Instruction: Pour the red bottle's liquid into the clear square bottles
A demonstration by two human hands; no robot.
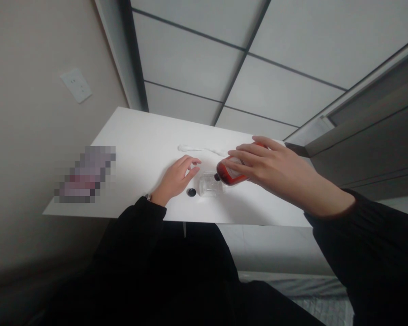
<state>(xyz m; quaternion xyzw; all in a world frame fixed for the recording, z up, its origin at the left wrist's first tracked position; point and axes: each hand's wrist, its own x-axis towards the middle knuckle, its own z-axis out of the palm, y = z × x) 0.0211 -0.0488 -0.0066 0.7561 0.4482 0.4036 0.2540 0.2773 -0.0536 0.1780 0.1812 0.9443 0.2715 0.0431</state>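
My right hand (265, 167) is wrapped around a bottle of red liquid (229, 174), tipped on its side with its neck pointing left at a small clear glass (210, 184) on the white table (139, 136). My left hand (178, 176) rests on the table just left of the glass, fingers loosely curled and apart, holding nothing. A small black cap (191, 192) lies on the table between my left hand and the glass.
A clear plastic wrapper (200, 148) lies on the table behind the glass. A blurred-out item (85, 174) sits at the table's left edge. A wall with an outlet plate (76, 85) is to the left, panelled doors stand behind.
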